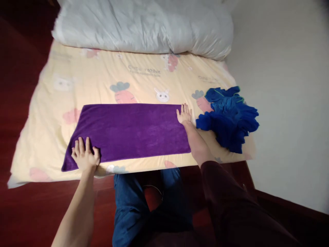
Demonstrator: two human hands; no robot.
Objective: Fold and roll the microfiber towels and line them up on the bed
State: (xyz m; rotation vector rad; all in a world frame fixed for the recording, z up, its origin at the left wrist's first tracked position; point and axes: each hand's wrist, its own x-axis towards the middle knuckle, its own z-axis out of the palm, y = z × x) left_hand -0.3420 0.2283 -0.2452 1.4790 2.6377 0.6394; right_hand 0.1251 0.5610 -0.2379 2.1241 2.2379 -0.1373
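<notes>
A purple towel [136, 132] lies spread out flat on a yellow sheet [144, 87] printed with carrots and rabbits. Its left side slants, and the near left corner sticks out to a point. On that near left part rests my left hand [85, 156], fingers spread and pressed to the cloth. My right hand [185, 114] lies flat at the far right corner, its fingers stretched out over the towel's edge. Neither hand grips the fabric. Right of my right hand sits a crumpled blue cloth heap [228, 118] with a bright green thread along part of its edge.
A rolled pale grey quilt [144, 25] runs along the back of the bed. To the right stands a white wall [288, 103], close to the blue heap. Dark red floor [23, 212] shows at the left and below. My legs in blue trousers [131, 209] are at the bed's near edge.
</notes>
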